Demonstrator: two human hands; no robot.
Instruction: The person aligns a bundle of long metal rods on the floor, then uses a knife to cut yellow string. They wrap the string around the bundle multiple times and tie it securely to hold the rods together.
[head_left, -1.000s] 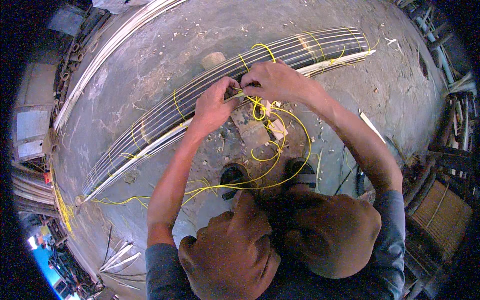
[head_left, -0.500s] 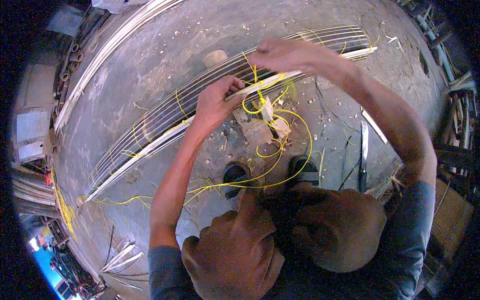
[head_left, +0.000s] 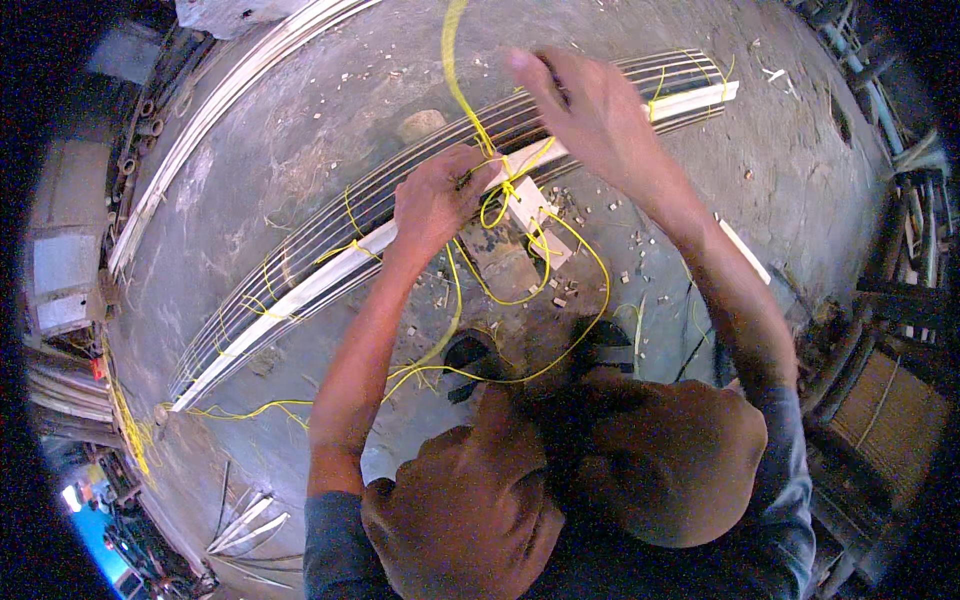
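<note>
Hands point(head_left: 440, 200) apart, yellow cord point(head_left: 470, 100) taut

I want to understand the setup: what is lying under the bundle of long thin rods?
Under the bundle of rods lies a pale wooden slat, tied on with yellow cord, on the grey floor. The left hand covers the part beneath it.

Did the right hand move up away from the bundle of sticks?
Yes. The right hand has lifted from the knot toward the top of the view, pulling the yellow string up off the stick bundle.
</note>
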